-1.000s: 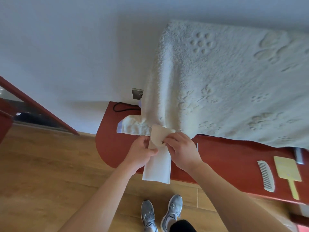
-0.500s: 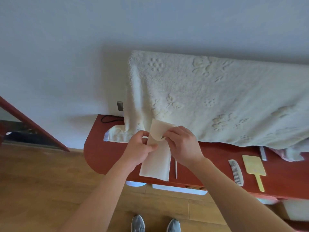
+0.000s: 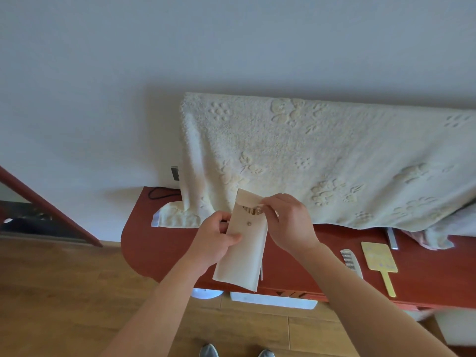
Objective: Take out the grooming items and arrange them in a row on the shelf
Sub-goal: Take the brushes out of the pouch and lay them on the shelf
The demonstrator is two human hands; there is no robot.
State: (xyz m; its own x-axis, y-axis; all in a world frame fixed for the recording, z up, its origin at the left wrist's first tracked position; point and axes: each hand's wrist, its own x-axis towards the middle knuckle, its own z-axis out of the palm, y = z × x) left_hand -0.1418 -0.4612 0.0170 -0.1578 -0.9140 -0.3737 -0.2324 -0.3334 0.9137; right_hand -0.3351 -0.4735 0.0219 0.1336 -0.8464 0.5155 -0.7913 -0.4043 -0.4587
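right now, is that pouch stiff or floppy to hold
Probably semi-stiff: the pouch hangs flat below the left hand, no droop. Likely light, held by a side grip. The flap is open, so items inside might slip out if tipped.

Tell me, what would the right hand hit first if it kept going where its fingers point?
Probably the gold-coloured items in the open pouch, which the left hand holds.

Rounded left end of the red shelf [image 3: 159,243] bare, black cable [image 3: 161,193] at its back corner, cream towel [image 3: 309,163] draped along the back and spilling onto the shelf, held pouch [image 3: 242,258] over the middle front, white comb [image 3: 350,261] and yellow paddle [image 3: 379,257] side by side at right
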